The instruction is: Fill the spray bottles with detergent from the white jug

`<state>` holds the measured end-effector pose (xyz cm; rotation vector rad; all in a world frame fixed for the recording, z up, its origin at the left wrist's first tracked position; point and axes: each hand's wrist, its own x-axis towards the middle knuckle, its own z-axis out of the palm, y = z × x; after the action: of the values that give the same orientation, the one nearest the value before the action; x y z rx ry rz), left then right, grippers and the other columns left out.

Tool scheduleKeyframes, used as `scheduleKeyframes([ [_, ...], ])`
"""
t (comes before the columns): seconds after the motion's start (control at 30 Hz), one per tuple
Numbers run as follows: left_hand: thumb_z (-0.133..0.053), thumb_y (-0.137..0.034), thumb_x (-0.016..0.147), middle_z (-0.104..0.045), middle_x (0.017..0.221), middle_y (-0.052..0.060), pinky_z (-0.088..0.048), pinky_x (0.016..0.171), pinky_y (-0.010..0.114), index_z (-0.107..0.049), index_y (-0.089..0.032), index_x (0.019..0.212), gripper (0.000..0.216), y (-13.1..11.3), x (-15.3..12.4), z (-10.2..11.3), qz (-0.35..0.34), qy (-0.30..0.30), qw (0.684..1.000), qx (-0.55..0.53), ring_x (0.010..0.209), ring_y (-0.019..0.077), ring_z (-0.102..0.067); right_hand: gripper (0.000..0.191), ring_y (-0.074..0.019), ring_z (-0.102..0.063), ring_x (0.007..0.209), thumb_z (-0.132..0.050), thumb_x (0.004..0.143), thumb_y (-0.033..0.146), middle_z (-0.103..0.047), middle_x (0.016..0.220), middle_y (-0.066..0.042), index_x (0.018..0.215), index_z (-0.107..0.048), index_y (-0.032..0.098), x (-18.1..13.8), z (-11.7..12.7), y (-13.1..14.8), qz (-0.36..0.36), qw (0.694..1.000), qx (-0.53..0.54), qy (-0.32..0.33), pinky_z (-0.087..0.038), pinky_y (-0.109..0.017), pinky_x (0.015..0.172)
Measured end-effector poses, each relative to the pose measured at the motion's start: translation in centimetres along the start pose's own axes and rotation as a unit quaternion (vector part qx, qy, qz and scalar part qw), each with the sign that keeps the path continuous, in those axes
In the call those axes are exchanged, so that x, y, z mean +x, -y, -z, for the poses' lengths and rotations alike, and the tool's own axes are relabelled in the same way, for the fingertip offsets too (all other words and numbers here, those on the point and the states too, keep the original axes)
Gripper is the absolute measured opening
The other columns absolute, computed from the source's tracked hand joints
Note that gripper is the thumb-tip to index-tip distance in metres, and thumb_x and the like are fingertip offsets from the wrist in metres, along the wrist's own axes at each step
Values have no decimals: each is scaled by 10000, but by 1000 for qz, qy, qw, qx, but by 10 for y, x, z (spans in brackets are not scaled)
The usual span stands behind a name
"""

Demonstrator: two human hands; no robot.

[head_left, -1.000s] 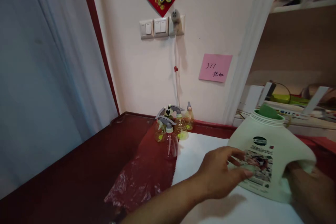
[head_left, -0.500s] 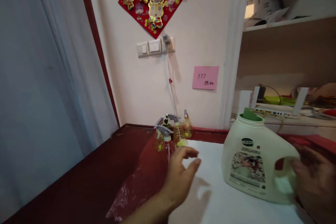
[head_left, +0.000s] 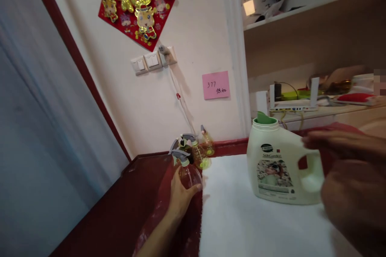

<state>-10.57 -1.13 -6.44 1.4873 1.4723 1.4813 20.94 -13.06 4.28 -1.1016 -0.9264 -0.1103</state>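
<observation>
A clear spray bottle [head_left: 190,174] with a grey trigger head stands at the front of a small cluster near the wall. My left hand [head_left: 179,192] is wrapped round its body, thumb on the near right side and fingers at the left. Behind it are several more spray bottles [head_left: 197,154] with yellowish tints, partly hidden by one another. On the white sheet [head_left: 229,217] a pale green jug [head_left: 274,164] stands upright, its neck uncapped and a darker green spout inside. Beside the jug's handle is my right hand [head_left: 352,168], blurred, with fingers stretched out and apart from the thumb.
Crumpled clear plastic [head_left: 157,217] lies on the dark red table [head_left: 105,209] near my left forearm. At the back right, a shelf holds a white router [head_left: 294,106] and a clock [head_left: 259,0]. A cable [head_left: 181,102] runs down the wall behind the bottles.
My left hand has moved left and closed round the front spray bottle. My right hand has come away from the jug's handle. The view has shifted right and tilted.
</observation>
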Motion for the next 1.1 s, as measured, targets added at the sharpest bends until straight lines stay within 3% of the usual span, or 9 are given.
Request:
scheduleKeyframes([
  [0.13,-912,-201,492,-647,1338,155,-443,1093,475,-560,-192,1271,855,5,8,-5,-1,24,1000,-7,1287,376,-582,155,-192,-642,888,-544,958,291,-673,964,-68,1048,-662,244,-26,-19,-5,153,977,110,103,-551,-339,774],
  [0.23,-894,-238,547,-656,1317,174,-471,1070,464,-537,-171,1280,818,7,13,-3,-2,32,999,-5,1243,361,-622,139,-152,-623,823,-509,996,221,-645,918,-25,1039,-639,244,-36,-30,-18,152,964,110,186,-523,-279,708],
  [0.37,-875,-290,597,-629,1360,165,-511,1030,431,-460,-189,1356,872,-11,11,2,-3,59,998,-25,1232,340,-635,137,-155,-615,803,-507,1002,305,-646,878,-8,966,-626,248,-56,-38,-30,63,957,87,271,-513,-289,711],
  [0.47,-892,-305,617,-648,1350,127,-497,1051,433,-439,-243,1374,885,-41,-5,-1,0,111,993,-43,1258,341,-615,186,-209,-628,928,-564,950,389,-675,1038,-45,1057,-636,256,-79,-37,-40,-66,932,61,350,-538,-372,818],
  [0.57,-906,-365,612,-693,1282,112,-536,995,464,-466,-262,1361,874,-63,-31,-11,14,180,980,-79,1180,370,-657,518,-291,-562,1200,-697,818,396,-579,1369,-77,1308,-569,286,-100,-33,-51,-186,893,50,406,-468,-502,1034],
  [0.67,-903,-385,602,-666,1324,119,-505,1046,478,-504,-258,1357,863,-66,-55,-21,-21,243,966,-85,1256,389,-601,928,-341,-389,1411,-805,669,321,-396,1569,-84,1501,-394,308,-112,-30,-54,-259,857,62,441,-329,-553,1167],
  [0.77,-914,-390,575,-651,1347,132,-444,1107,516,-563,-244,1329,845,-58,-69,-28,-36,272,961,-36,1298,410,-559,1135,-353,-352,1445,-865,550,250,-364,1592,-104,1547,-323,294,-114,-32,-50,-294,826,78,474,-305,-535,1192],
  [0.93,-927,-449,527,-654,1354,136,-364,1169,561,-556,-221,1366,946,-54,-76,-29,-3,322,946,-42,1343,420,-524,1101,-328,-504,1341,-884,535,315,-475,1508,-157,1510,-390,190,-115,-33,-45,-288,813,131,488,-401,-448,1148],
  [1.1,-923,-519,577,-580,1461,123,-354,1187,521,-559,-255,1391,929,-63,-78,-23,6,282,957,-71,1408,392,-464,1096,-314,-516,1314,-906,525,296,-510,1472,-145,1496,-417,159,-112,-30,-43,-280,811,57,511,-428,-416,1119],
])
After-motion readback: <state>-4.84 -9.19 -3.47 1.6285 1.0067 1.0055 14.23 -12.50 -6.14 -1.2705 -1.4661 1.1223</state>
